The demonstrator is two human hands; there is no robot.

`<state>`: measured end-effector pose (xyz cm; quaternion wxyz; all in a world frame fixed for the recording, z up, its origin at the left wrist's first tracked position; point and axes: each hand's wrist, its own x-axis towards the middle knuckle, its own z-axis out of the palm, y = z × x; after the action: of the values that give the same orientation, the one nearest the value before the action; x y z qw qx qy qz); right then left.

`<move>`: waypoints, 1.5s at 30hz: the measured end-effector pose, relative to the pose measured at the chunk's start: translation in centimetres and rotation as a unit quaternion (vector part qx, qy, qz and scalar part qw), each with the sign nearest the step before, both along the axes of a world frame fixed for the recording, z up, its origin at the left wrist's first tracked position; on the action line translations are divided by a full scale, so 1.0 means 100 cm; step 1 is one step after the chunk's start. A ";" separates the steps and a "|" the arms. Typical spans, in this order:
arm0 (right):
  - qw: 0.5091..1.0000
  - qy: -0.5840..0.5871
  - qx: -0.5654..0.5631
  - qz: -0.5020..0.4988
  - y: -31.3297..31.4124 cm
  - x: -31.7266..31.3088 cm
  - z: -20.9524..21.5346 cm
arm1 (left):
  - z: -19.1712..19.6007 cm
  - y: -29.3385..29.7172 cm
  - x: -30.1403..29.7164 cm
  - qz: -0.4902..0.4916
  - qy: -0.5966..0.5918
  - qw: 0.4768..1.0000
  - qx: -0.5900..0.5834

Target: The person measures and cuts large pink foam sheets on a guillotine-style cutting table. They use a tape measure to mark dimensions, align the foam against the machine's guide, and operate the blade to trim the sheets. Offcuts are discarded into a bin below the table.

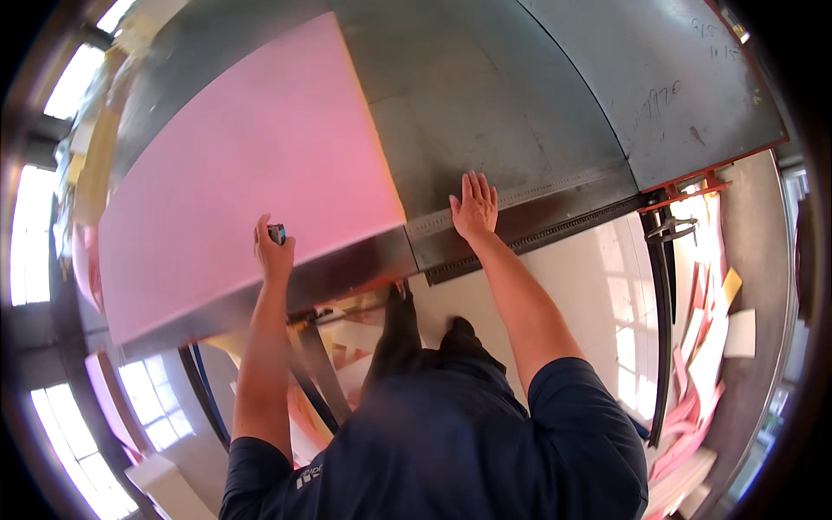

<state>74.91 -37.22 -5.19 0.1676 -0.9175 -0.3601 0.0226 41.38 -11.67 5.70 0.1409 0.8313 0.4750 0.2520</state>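
A large pink foam slab (251,165) lies flat on a grey metal table (494,104), its near edge along the table's front. My left hand (273,247) rests at the slab's near edge, closed around a small dark object (277,232) that I cannot identify. My right hand (475,206) lies flat with fingers spread on the bare metal beside the slab's right corner, right over a metal ruler strip (555,186) set along the table's front edge.
A seam splits the table top, with scribbled marks on the right panel (685,95). Red brackets (693,186) stick out at the right end. Pink and yellow foam offcuts (702,381) litter the shiny floor below. Windows (26,234) run along the left.
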 end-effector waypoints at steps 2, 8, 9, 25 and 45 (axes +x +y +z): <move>0.999 -0.010 -0.027 -0.015 0.028 0.016 -0.012 | -0.042 0.045 0.026 -0.064 -0.006 0.997 0.053; 0.997 0.009 -0.074 -0.017 0.026 0.010 -0.003 | -0.084 0.053 0.054 -0.161 0.051 0.985 -0.023; 0.997 0.004 -0.072 -0.018 0.028 0.012 0.000 | -0.081 0.052 0.054 -0.163 0.034 0.985 -0.031; 0.997 -0.005 -0.076 -0.005 0.043 0.025 -0.002 | -0.087 0.056 0.076 -0.128 0.007 0.992 -0.006; 0.997 0.020 -0.072 -0.032 0.036 0.023 -0.003 | -0.089 0.054 0.076 -0.131 -0.003 0.991 0.008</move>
<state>77.16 -33.62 -5.45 0.1085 -0.9375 -0.3249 0.0614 48.93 -6.28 -3.18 0.1676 0.8867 0.3593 0.2381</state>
